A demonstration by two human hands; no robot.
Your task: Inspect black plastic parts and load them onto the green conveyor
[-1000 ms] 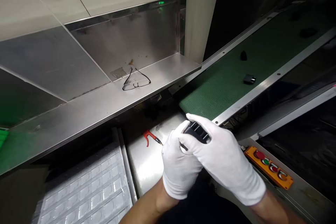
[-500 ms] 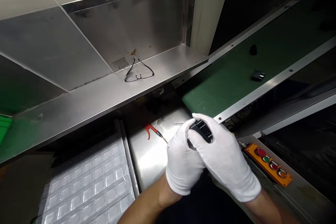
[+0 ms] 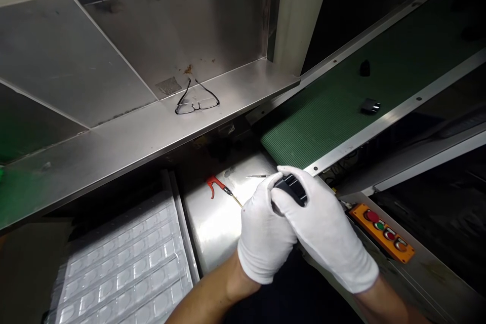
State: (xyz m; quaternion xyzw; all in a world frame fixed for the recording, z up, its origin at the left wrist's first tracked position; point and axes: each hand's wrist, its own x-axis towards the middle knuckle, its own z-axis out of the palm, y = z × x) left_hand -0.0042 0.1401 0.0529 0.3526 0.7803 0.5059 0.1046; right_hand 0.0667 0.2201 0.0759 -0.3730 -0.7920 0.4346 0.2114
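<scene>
Part (image 3: 287,190), black, clasped by white-gloved left hand (image 3: 266,230) and right hand (image 3: 328,220) — red blow gun (image 3: 216,181) at nine o'clock, green conveyor (image 3: 317,131) at one.

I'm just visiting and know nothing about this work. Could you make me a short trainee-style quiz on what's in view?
1. True or false: the left hand and the right hand both touch the black part.

2. What lies on the long metal ledge?
a) the red-handled tool
b) the glasses
c) the clear plastic tray

3. Fill in the colour: the button box beyond the right hand is ____.

Key: 1. True. 2. b. 3. Orange.
</scene>
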